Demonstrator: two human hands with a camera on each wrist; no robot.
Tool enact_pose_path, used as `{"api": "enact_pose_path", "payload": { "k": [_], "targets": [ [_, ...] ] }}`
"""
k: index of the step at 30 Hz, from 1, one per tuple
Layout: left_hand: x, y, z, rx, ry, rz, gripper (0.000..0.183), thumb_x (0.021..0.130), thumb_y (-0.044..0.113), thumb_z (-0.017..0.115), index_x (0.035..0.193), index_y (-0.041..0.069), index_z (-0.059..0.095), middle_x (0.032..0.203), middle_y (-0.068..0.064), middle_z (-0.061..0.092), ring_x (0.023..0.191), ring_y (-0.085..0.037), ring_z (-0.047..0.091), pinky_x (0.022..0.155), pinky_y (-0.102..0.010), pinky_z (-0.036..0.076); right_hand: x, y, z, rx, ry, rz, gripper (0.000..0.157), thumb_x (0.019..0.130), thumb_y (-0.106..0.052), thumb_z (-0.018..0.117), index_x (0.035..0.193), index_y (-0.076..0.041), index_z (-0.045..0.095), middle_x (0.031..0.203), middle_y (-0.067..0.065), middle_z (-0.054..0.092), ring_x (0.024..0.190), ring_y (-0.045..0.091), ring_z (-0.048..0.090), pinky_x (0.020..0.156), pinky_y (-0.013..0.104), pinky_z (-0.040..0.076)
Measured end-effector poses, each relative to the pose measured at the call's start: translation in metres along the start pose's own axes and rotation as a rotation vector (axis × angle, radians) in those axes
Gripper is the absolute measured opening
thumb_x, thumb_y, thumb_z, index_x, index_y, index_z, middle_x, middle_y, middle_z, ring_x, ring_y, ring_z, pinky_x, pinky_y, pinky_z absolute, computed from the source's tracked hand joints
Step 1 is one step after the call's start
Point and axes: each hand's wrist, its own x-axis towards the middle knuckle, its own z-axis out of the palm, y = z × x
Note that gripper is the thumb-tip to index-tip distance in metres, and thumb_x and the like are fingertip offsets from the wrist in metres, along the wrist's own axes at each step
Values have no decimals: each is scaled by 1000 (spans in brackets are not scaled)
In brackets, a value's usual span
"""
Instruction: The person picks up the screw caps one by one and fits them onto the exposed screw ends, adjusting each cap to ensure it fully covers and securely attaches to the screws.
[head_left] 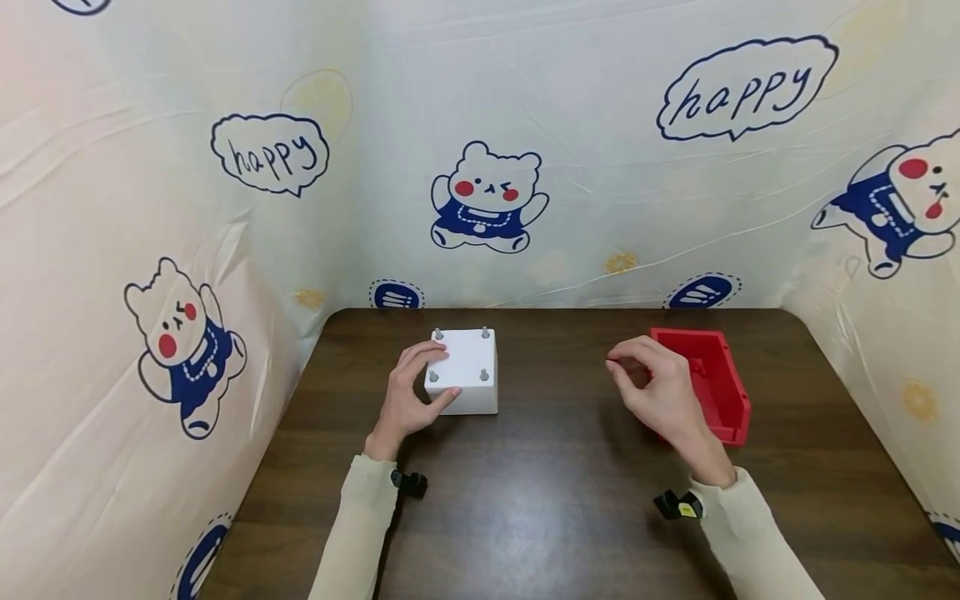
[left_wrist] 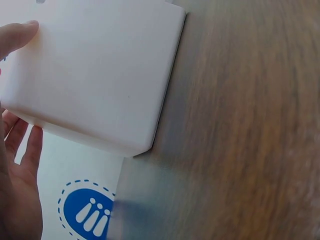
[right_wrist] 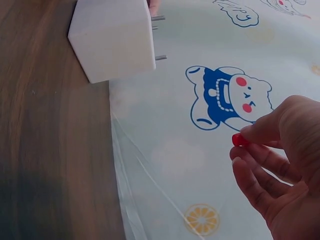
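Out at nine o'clock in the head view, on the pale curtain (head_left: 67,333), a tilted print of a winking bear (head_left: 186,350). Nearer, toward seven o'clock, a pale left sleeve (head_left: 358,521) with a black wrist device (head_left: 411,483). Just above, at eight o'clock of the white block (head_left: 471,357), the left hand (head_left: 403,402): gripping the block, thumb on the near face, fingers at the left edge. Block resting flat on the dark wooden table (head_left: 547,500), just off six o'clock from the middle of the view, with four metal studs (head_left: 484,375) upright near the corners of its top. Well apart, at three o'clock from the block, a small red piece (right_wrist: 239,139), pinched between thumb and forefinger of the right hand (head_left: 663,393), its other fingers loosely bent. Just beyond, between two and three o'clock of that hand, a red tray (head_left: 738,396) on the table, its left side partly covered in the head view. Last, high between two and three o'clock, another bear print (head_left: 892,208).
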Motion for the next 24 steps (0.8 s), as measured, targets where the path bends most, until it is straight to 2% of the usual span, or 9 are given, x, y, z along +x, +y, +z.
{"api": "enact_pose_path", "payload": {
  "k": [5, 11, 17, 21, 24],
  "targets": [
    [0, 1, 3, -3, 13, -16, 52, 75, 14, 94, 123, 8, 74, 137, -15, 68, 132, -35, 55, 116, -43, 41, -1, -3, 4, 43, 15, 1, 26, 84, 3, 85, 107, -9, 79, 106, 4, 77, 83, 10, 71, 74, 16, 60],
    [-1, 3, 5, -23, 38, 6, 52, 72, 3, 91, 120, -3, 72, 133, -26, 67, 129, -46, 55, 115, -39, 40, -2, -6, 10, 71, 38, 5, 27, 84, 5, 85, 107, -9, 79, 107, 4, 78, 86, 11, 73, 77, 13, 58],
    [-2, 1, 3, 1, 34, 22, 52, 74, 11, 93, 122, 7, 73, 135, -16, 68, 130, -36, 57, 114, -36, 41, -1, -9, 17, 107, 71, 14, 25, 85, 4, 85, 106, -9, 80, 106, 4, 78, 87, 12, 73, 77, 20, 62],
    [-3, -1, 2, -3, 18, 11, 51, 78, 19, 93, 126, 14, 74, 139, -8, 68, 134, -31, 56, 115, -39, 41, 0, -12, 21, 130, 73, 20, 25, 86, 2, 85, 107, -10, 80, 106, 4, 78, 88, 10, 73, 78, 19, 62],
    [-2, -2, 1, -1, 13, 8, 51, 80, 23, 92, 126, 15, 74, 140, -7, 68, 135, -30, 56, 116, -42, 42, 0, -15, 23, 131, 72, 21, 26, 85, 3, 86, 107, -10, 80, 107, 4, 78, 88, 9, 73, 79, 18, 61]
  ]
}}
